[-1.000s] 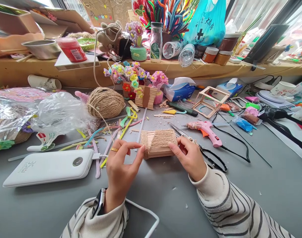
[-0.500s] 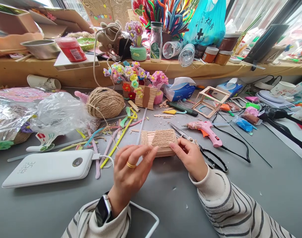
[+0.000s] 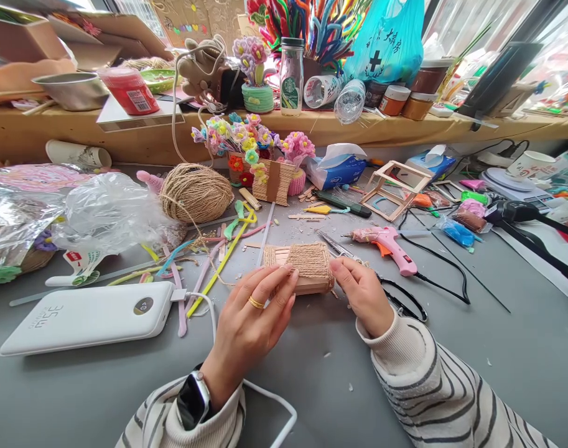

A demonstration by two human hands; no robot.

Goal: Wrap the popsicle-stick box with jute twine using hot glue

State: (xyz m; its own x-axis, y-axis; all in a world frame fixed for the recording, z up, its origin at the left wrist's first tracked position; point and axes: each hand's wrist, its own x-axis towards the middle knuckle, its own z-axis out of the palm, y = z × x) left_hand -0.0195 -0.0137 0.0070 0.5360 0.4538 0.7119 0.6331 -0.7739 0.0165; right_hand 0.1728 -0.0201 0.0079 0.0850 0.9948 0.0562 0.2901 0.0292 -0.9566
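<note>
On the grey table (image 3: pixel 339 386), one box (image 3: pixel 311 287) is gripped at its right end by the right hand (image 3: pixel 364 294). Two patches are covered with twine (image 3: pixel 309 259); wood between them is left bare. The left hand's (image 3: pixel 249 314) fingertips are closed at its front, any hold on twine being unclear. One twine ball (image 3: pixel 197 193) is seen behind it, one glue gun (image 3: pixel 387 241) to its right.

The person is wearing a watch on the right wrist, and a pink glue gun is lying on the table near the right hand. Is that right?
Not quite: the head view shows the watch on the left wrist. The pink glue gun is indeed lying on the table near the right hand.
</note>
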